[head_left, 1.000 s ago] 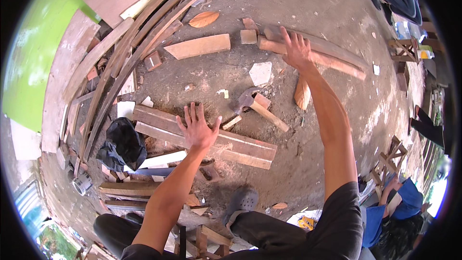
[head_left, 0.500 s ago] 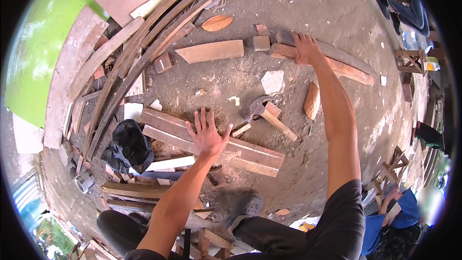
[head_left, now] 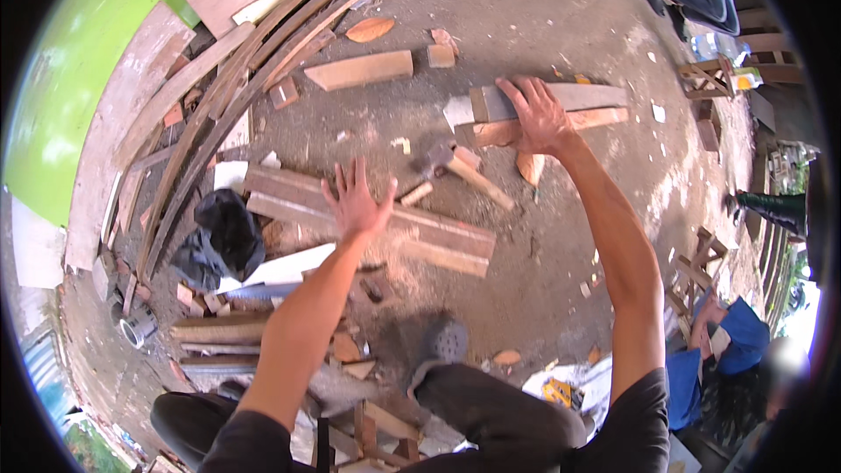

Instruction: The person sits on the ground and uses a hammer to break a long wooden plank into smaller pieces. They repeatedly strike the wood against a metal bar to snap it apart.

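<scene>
My right hand point(head_left: 539, 114) is closed over two wooden planks lying side by side, a greyish one point(head_left: 587, 98) on the far side and a browner one point(head_left: 596, 120) on the near side. Their near side overlaps a dry leaf point(head_left: 529, 168), and a white flat piece point(head_left: 457, 111) shows by their left end. My left hand point(head_left: 357, 206), fingers spread, is over a long board point(head_left: 442, 232) at the middle; whether it touches the board I cannot tell. Another board point(head_left: 444, 256) lies along its near edge. Between the hands rests a claw hammer point(head_left: 477, 177) with a wooden handle.
Long curved strips point(head_left: 206, 123) and a green panel point(head_left: 66, 96) line the left. A black plastic bag point(head_left: 223, 232) and a can point(head_left: 138, 326) lie nearer. Beyond are a short plank point(head_left: 361, 70) and a wood block point(head_left: 441, 56). A person in blue point(head_left: 740, 337) is at lower right.
My right hand has closed on the two planks and drawn them nearer, toward the hammer. My left hand stays spread over the long board. The whole view has shifted slightly.
</scene>
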A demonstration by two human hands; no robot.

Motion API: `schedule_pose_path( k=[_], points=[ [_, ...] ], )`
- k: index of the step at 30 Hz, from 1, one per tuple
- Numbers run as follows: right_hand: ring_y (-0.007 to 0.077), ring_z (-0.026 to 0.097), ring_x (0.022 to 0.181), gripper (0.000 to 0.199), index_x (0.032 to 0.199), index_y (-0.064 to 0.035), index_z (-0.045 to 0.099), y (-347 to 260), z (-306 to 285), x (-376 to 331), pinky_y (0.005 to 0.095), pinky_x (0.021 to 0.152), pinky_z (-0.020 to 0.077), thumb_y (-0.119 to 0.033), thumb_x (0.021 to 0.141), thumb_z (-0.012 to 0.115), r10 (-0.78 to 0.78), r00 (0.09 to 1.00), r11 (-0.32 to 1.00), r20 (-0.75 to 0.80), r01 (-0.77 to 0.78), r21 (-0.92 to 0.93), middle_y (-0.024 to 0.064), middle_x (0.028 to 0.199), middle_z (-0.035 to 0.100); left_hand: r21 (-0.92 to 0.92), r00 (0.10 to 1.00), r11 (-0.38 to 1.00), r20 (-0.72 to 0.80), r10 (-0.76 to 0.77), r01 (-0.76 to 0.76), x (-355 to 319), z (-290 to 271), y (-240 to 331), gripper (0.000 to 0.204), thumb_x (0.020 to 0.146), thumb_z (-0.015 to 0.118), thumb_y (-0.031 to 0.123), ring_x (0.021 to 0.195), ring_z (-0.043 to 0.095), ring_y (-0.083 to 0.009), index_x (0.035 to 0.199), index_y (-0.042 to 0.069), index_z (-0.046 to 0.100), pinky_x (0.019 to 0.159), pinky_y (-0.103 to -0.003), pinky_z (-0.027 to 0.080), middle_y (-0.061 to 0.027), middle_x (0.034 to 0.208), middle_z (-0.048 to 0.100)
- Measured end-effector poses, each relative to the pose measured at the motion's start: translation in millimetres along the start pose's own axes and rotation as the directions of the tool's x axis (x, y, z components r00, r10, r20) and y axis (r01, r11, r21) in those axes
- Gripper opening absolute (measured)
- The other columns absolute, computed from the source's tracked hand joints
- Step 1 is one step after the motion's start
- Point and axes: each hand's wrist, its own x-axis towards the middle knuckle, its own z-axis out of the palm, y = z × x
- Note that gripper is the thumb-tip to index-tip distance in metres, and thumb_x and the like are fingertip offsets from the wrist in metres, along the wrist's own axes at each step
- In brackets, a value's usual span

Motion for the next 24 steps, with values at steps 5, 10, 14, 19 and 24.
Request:
schedule_pose_path(
  k=[5,10,14,19,24],
  points=[
    [0.0445,0.046,0.119,0.107,0.142,0.0044,0.026,-87.9,-94.5,-41.4,0.0514,0.104,0.0394,-0.027,0.057,0.083,-0.008,0.921,1.0,-0.39,0.005,-0.008,0.0289,0.127,0.044,-0.693,0.997,0.719,0.005,0.079,-0.053,-39.2,-38.0,-37.8,0.082,0.092,0.05,0.061,0.146,0.021,-0.0339,0.149,0.004,0.032,0.119,-0.046,0.013,-0.0207,0.154,0.03],
    [0.045,0.041,0.123,0.116,0.145,0.0074,0.019,-189.4,-183.2,-55.5,0.0518,0.103,0.0372,-0.039,0.063,0.087,0.428,0.817,0.9,-0.386,-0.347,0.263,0.03,0.131,0.04,-0.834,0.955,0.467,-0.237,0.18,-0.295,-139.5,-92.6,-65.2,0.059,0.093,0.066,0.033,0.134,0.044,-0.0297,0.138,0.0,0.048,0.112,-0.036,0.032,-0.0214,0.14,0.05],
    [0.0446,0.034,0.131,0.124,0.146,0.011,0.01,-253.4,-232.5,-35.1,0.0489,0.111,0.032,-0.04,0.063,0.087,0.486,0.558,0.872,-0.673,-0.257,0.416,0.0317,0.138,0.031,-0.721,0.921,0.578,-0.343,0.182,-0.383,-202.0,-170.7,-118.8,0.052,0.093,0.068,0.026,0.127,0.052,-0.0261,0.133,-0.001,0.051,0.108,-0.036,0.036,-0.0198,0.133,0.056],
    [0.0408,0.032,0.136,0.132,0.147,0.0076,0.002,-340.2,-301.7,-45.3,0.0473,0.115,0.0288,-0.043,0.062,0.089,0.588,0.542,0.775,-0.6,-0.167,0.61,0.0293,0.145,0.027,-0.727,0.881,0.547,-0.471,0.041,-0.415,-280.6,-236.5,-187.2,0.054,0.091,0.07,0.028,0.117,0.058,-0.0268,0.131,-0.002,0.051,0.101,-0.037,0.043,-0.0184,0.127,0.06],
    [0.0311,0.048,0.122,0.105,0.142,0.0031,0.027,-390.9,-319.0,-66.1,0.0427,0.106,0.0392,-0.033,0.065,0.087,0.569,0.527,0.608,-0.631,0.248,0.755,0.0203,0.131,0.047,-0.496,0.764,0.676,-0.625,0.158,-0.545,-352.4,-293.2,-202.5,0.054,0.089,0.071,0.031,0.119,0.056,-0.03,0.13,0.002,0.053,0.103,-0.04,0.042,-0.0177,0.128,0.059]
  ],
)
